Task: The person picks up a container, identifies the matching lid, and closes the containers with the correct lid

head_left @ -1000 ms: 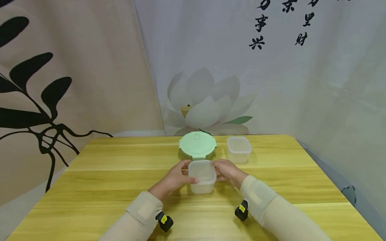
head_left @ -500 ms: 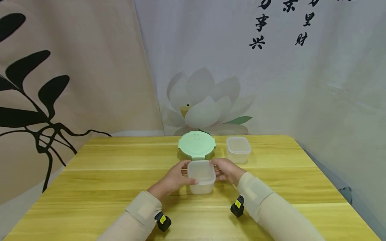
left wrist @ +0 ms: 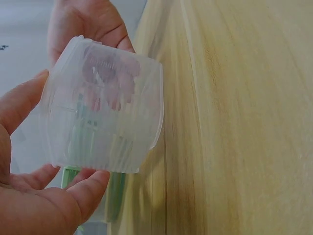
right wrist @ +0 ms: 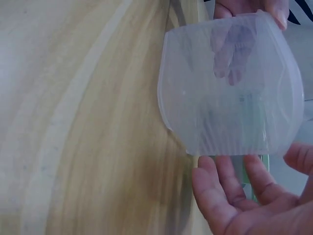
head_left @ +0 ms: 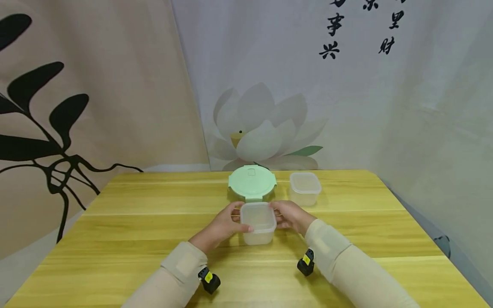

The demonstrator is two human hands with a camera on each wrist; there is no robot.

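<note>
A small, square, translucent plastic food container (head_left: 259, 237) with a lid stands in front of the person, between both hands. The left hand (head_left: 221, 226) grips its left side, thumb on the lid's near left corner and fingers against the wall. From the other side the right hand (head_left: 293, 217) holds it, thumb at the lid's far right corner and fingers along the right wall. In the left wrist view the left fingertips (left wrist: 93, 188) touch the container's ribbed wall (left wrist: 105, 117). The right wrist view has the right fingertips (right wrist: 210, 183) right at its side.
Just behind the held container is a round lunch box (head_left: 252, 182) with a pale green clip lid. A second translucent square container (head_left: 305, 188) stands at the back right of the wooden table (head_left: 154, 256). A printed cloth backdrop (head_left: 358, 119) hangs behind the table's far edge.
</note>
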